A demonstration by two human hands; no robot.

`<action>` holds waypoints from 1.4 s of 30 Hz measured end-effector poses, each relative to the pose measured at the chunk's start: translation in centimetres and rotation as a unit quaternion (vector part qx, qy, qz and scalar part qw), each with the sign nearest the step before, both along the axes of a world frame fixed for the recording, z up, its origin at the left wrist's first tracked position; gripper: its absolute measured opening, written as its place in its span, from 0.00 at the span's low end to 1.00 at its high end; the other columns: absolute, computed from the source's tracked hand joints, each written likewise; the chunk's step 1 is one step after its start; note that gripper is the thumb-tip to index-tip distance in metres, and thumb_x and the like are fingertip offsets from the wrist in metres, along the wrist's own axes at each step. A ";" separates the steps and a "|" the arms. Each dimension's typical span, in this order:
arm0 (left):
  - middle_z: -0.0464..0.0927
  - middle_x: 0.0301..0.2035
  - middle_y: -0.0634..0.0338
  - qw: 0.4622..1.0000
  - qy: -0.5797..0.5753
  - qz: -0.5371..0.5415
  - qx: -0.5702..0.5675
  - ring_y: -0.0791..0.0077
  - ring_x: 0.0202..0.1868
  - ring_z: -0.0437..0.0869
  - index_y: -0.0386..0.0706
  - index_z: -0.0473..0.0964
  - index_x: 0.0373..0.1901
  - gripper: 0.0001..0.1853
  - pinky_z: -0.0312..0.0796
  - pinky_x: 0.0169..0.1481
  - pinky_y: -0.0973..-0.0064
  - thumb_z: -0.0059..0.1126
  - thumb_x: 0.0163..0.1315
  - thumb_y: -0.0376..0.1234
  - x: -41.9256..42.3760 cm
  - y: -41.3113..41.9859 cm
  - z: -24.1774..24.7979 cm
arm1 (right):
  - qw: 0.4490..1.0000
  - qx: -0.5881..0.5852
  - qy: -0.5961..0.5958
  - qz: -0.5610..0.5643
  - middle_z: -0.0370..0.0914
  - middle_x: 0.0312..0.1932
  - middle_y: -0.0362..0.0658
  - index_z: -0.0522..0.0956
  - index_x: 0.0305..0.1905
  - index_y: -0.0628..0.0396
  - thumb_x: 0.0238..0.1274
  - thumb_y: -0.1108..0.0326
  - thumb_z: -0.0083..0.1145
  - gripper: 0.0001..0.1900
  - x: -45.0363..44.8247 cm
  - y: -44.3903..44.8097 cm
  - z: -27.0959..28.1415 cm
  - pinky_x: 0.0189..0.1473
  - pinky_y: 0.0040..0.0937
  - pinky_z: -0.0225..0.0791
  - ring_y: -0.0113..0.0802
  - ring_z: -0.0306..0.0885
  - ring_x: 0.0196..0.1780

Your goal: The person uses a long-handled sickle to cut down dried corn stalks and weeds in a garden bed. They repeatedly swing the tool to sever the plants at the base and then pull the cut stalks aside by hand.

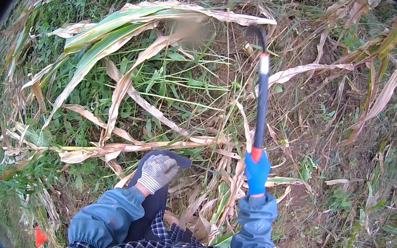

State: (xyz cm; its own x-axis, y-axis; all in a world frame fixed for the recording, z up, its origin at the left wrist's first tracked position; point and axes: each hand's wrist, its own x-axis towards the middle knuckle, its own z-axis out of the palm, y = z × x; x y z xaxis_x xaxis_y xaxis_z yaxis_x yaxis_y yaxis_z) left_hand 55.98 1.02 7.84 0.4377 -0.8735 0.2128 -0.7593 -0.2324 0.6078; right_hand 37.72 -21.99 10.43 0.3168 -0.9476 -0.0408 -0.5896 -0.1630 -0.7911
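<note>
My right hand (256, 173), in a blue glove, grips the lower end of a sickle (261, 106). The tool's long dark handle carries red bands and points away from me over the ground. Its curved blade (258, 34) at the far end is blurred. My left hand (158, 171), in a striped grey knit glove, rests on my bent knee (182, 160) with its fingers curled together; its palm is hidden. Just beyond that knee lies a corn stalk (135, 148) with dry leaves. Green and tan corn leaves (108, 37) arch over the weeds at upper left.
Cut green stems (188, 83) lie across the grass ahead. Dry corn leaves (205, 215) are heaped between my knee and right arm. More withering corn plants (380, 87) lean in at right. A small red object (40, 236) sits at lower left.
</note>
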 end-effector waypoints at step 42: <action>0.76 0.28 0.52 0.998 0.048 0.029 -0.022 0.55 0.35 0.77 0.41 0.77 0.32 0.11 0.69 0.42 0.62 0.57 0.53 0.39 -0.5 4.0 -0.5 | 0.932 0.343 -0.091 0.075 0.67 0.14 0.39 0.69 0.32 0.57 0.49 0.67 0.59 0.10 -5.8 15.1 -7.5 0.16 0.29 0.62 0.29 0.68 0.15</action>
State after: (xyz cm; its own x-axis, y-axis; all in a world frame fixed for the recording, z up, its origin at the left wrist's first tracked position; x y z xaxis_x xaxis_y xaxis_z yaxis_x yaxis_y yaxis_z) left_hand 55.47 5.06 7.29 0.5075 -0.8369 0.2052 -0.6835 -0.2459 0.6873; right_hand 31.91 -6.86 2.88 0.5041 -0.6637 -0.5527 -0.4460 0.3480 -0.8246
